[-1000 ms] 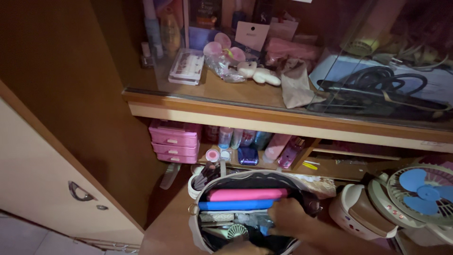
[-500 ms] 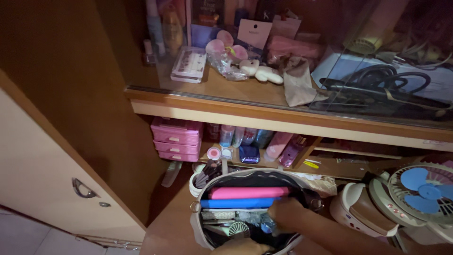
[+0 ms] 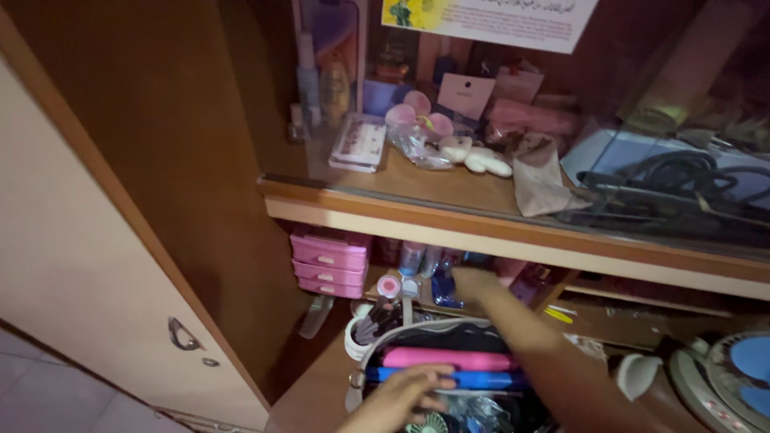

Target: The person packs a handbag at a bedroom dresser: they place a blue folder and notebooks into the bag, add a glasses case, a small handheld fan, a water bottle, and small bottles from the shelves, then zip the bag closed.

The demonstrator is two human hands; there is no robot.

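R hand (image 3: 473, 282) reaches among bottles (image 3: 423, 261), grip unclear; L hand (image 3: 405, 394) fingers spread on pouch (image 3: 449, 337)

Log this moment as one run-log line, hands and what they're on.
left hand: resting on open pouch | right hand: reaching under shelf among small bottles | grip: unclear

Left hand (image 3: 405, 394) is resting flat on the open pouch (image 3: 449, 377), fingertips touching the blue case (image 3: 457, 377) that sits right under a pink case (image 3: 445, 358). Right hand (image 3: 472, 282) is reached way back under the shelf (image 3: 513, 232), in among the small bottles (image 3: 413, 258) next to the pink mini drawers (image 3: 329, 261); can't tell whether its grip is closed on anything. Glass-fronted shelf above has a white plush toy (image 3: 477, 156), a flat palette box (image 3: 358, 143) and black cables (image 3: 682, 180), with a blue fan (image 3: 734, 385) on the right.
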